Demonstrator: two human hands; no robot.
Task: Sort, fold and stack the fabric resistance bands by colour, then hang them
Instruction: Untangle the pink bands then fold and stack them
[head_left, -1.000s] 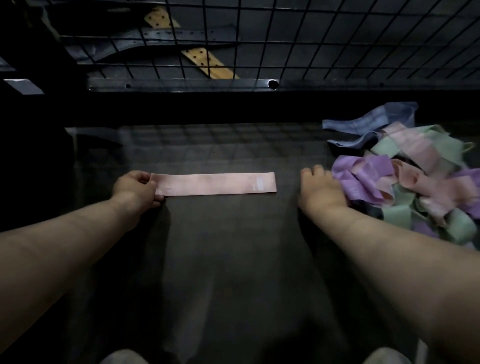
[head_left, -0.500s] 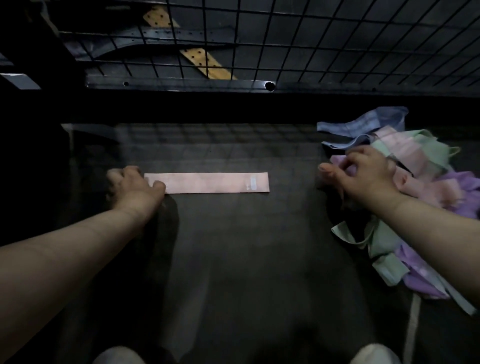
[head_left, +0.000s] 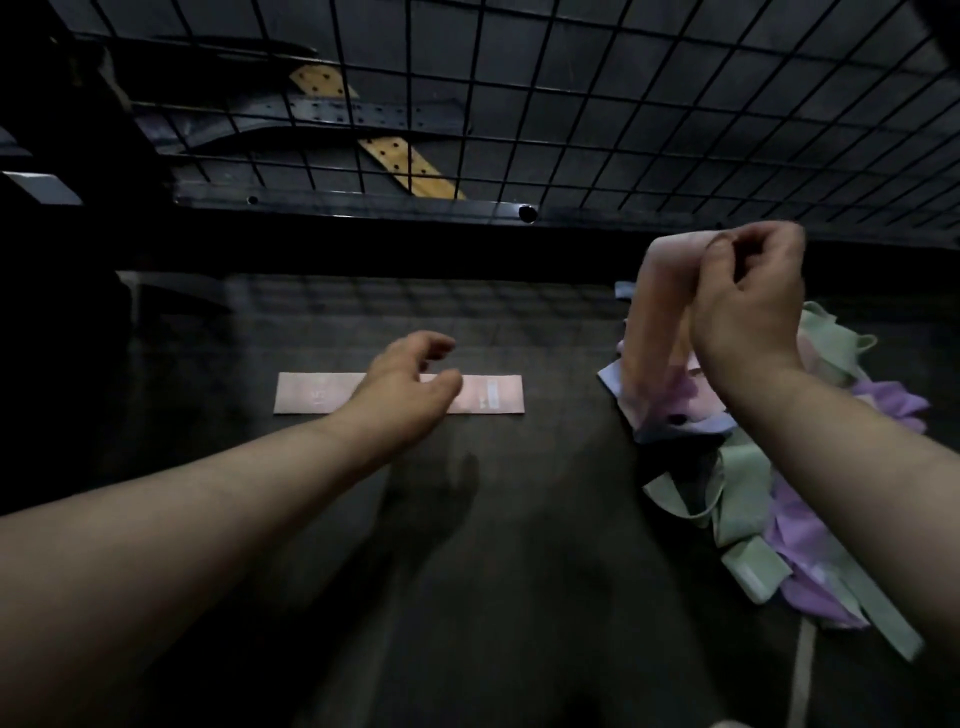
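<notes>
So far, one pink band (head_left: 501, 395) lies flat on the tabletop (head_left: 519, 545) beneath the empty, relaxed left hand (head_left: 410, 382); the right hand (head_left: 748, 299) pinches a second pink band (head_left: 649, 322) in its fingers above the unsorted pile (head_left: 748, 499); hanging awaits.

Dim, grainy, wide-angle edge bending, soft shadows

Right hand (head_left: 748, 301) lifts a pink band (head_left: 655, 332) above the pile (head_left: 810, 467); left hand (head_left: 410, 384) hovers over the flat pink band (head_left: 306, 395).
</notes>
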